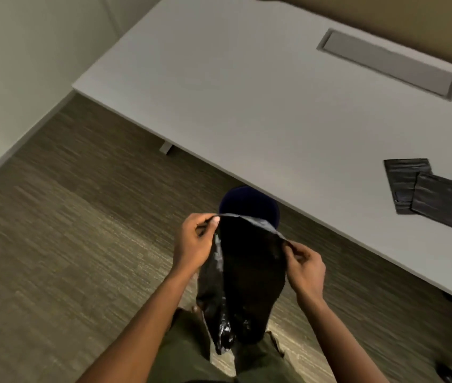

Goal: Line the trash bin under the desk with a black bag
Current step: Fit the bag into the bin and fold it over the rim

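Nearest, one black bag (246, 272) is hanging over olive trousers (189, 352), its mouth stretched open. The left hand (195, 241) is pinching the left rim; the right hand (306, 268) is pinching the right rim. Just beyond, one dark round bin (248, 201) is standing on the striped carpet (67, 230) at the edge of the white desk (246, 92). Two folded bags (426, 192) are lying overlapped on the desk. One grey cable tray (387, 63) is sitting farther back, by the tan wall (412, 17).
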The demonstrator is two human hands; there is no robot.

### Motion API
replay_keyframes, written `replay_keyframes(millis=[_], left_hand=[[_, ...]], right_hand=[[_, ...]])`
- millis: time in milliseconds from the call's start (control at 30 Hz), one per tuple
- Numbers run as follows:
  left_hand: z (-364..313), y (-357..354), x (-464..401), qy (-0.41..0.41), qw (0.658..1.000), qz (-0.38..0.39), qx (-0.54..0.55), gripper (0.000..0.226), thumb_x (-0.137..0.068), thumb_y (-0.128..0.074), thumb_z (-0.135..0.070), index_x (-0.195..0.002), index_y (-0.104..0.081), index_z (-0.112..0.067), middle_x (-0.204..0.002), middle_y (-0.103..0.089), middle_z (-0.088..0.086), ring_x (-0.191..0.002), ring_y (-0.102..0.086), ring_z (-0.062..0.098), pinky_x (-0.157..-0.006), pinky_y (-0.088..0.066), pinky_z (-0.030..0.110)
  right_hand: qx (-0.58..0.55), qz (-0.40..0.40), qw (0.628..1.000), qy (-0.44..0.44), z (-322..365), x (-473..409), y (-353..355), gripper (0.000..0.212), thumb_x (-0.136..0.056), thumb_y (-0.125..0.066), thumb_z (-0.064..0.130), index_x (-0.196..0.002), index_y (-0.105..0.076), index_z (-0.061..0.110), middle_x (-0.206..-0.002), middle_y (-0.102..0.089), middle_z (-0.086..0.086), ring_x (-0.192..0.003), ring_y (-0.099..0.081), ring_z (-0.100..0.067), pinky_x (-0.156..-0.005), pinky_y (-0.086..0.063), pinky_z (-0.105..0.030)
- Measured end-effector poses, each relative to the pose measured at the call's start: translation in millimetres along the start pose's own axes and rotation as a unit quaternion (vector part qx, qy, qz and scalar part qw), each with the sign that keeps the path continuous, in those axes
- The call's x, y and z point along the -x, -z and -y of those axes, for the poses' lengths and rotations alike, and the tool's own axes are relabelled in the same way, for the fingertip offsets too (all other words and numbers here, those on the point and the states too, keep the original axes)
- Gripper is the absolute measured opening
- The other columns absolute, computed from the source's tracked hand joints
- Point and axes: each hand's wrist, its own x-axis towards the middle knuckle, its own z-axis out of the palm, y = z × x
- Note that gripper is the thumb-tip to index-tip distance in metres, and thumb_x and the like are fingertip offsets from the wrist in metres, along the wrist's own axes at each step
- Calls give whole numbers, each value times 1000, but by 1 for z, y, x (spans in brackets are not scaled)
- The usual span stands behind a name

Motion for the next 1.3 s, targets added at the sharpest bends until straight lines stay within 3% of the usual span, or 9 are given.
replay_keyframes(millis=[133, 333, 533, 800, 933, 1033, 1167, 1233, 1300], left_hand=[[-12, -11, -9, -22, 997, 0, 74, 15, -95, -67, -34, -100, -72, -48, -101, -75, -9, -96, -73, 4, -77, -55, 12], [11, -25, -7, -38, 996, 40, 77, 25, -95, -68, -13, -107, -73, -35, -104, -74, -14, -101, -72, 8, -84, -57, 15], [63, -34, -21, 10, 996, 74, 56, 25, -92, -63, -30, -106, -72, -49, -105, -76, -19, -101, -74, 4, -84, -58, 15], [169, -77, -77, 157, 982, 104, 6, 31, -98, -64, -7, -100, -73, -37, -92, -77, -16, -88, -74, -5, -73, -55, 10], [209, -101, -112, 191, 977, 94, 19, 27, -96, -69, -5, -100, -70, -32, -92, -75, -13, -79, -69, -15, -70, -53, 5], [234, -121, -135, 237, 968, 64, 52, 29, -94, -72, -8, -94, -64, -35, -87, -74, -14, -74, -70, -11, -63, -52, 9], [277, -144, -171, 359, 912, 86, 181, 30, -96, -60, 7, -93, -63, -23, -80, -75, -3, -75, -72, 13, -70, -55, 31], [292, -150, -190, 404, 859, 153, 275, 31, -96, -57, 10, -89, -62, -20, -72, -76, -2, -68, -74, 14, -64, -58, 33], [305, -154, -209, 418, 841, 194, 285, 26, -97, -58, 7, -92, -65, -17, -72, -77, -1, -68, -73, 15, -56, -60, 28]], right_hand=[[-151, 6, 989, 0, 8, -10, -1, 19, -99, -66, 13, -116, -76, 13, -95, -81, -5, -83, -79, -17, -67, -65, -36], [-78, -24, 990, 117, -12, -1, -8, 21, -95, -66, 4, -111, -76, 13, -109, -71, -2, -101, -69, -12, -79, -58, -16], [-21, -35, 993, 109, -55, 0, -36, 22, -92, -67, 3, -111, -77, 10, -112, -69, 4, -105, -69, -18, -82, -62, -38], [82, 21, 995, 47, -107, -60, -94, 24, -97, -67, 11, -119, -74, 14, -113, -74, -6, -93, -68, -6, -67, -56, -10], [83, 26, 996, 29, -125, -108, -125, 25, -99, -65, 22, -121, -74, 12, -109, -75, -3, -89, -71, -11, -72, -63, -35], [75, 11, 997, -9, -140, -148, -143, 19, -99, -63, 33, -100, -78, 21, -86, -76, -2, -69, -69, -11, -61, -58, -35], [98, -41, 994, 7, -157, -209, -166, 13, -98, -68, 32, -102, -79, 27, -97, -79, 5, -77, -70, 0, -71, -57, -18], [79, -67, 994, 18, -163, -240, -174, 22, -96, -72, 30, -110, -80, 16, -100, -76, 5, -76, -64, 13, -69, -46, -1], [71, -67, 994, 40, -171, -269, -183, 18, -93, -75, 28, -104, -81, 15, -92, -76, 6, -72, -64, 12, -68, -49, -6]])
